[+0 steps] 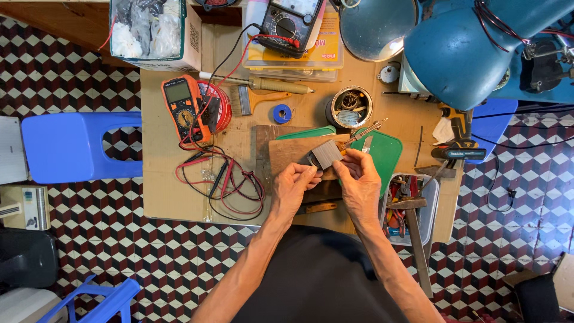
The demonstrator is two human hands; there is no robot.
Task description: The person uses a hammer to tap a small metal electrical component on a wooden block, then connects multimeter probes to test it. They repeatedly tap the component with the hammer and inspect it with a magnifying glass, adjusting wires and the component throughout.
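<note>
Block (326,154), one grey ribbed metal piece, pinched between both hands over the board (287,154) mid-desk; long axis tilted, running lower-left to upper-right. Left hand (294,185) grasps its lower-left end, right hand (359,179) its right side. Two multimeters: orange one (182,104) near the left edge, black one (287,24) at the far edge. One brush (257,98), one tin (350,107), red-black leads (221,179) left of the hands.

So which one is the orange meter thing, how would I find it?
Start at the brown table and go to its left part, just right of the blue plastic stool. The orange meter lies flat there, with a grey screen over a round dial and red and black wires trailing off it. The other meter, at the table's far edge, is black.
</note>
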